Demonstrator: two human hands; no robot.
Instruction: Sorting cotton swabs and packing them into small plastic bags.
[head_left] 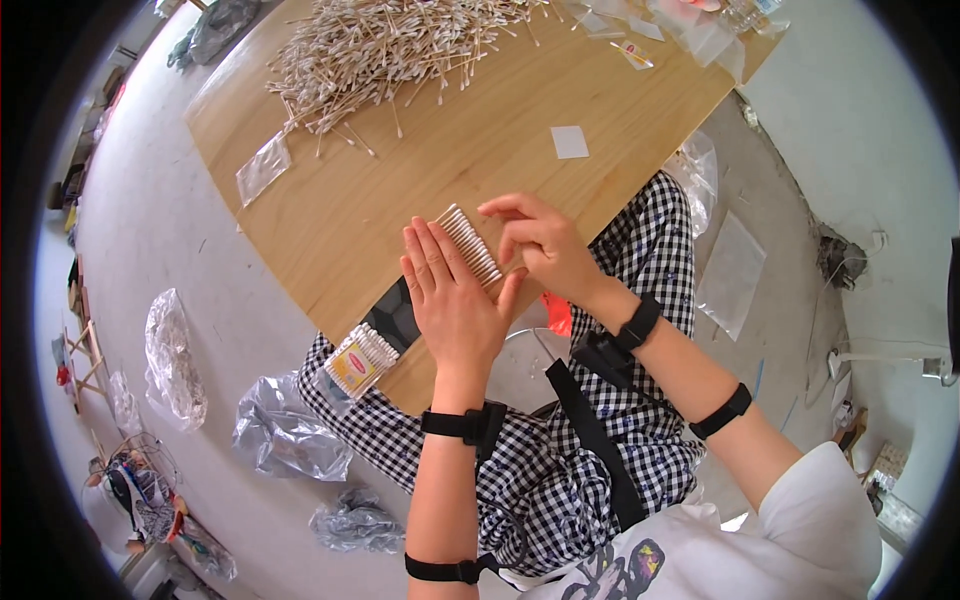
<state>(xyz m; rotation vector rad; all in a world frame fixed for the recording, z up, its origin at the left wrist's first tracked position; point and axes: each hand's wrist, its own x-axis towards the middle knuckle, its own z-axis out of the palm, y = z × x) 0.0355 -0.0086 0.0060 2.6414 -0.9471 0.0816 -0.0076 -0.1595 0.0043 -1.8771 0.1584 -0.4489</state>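
Swab row [470, 246]: laid on counter [480, 150], partly covered by left hand [452, 300], grip flat, released. Right hand [550, 250]: held just beside, grip curled, released.

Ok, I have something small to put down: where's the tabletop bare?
The wooden tabletop is bare between the heaped white-tipped cotton swabs, the square white card and the left hand, also from the card to the right edge. Crowded: the heap, the clear plastic packaging far right, and the swab row by the right hand.
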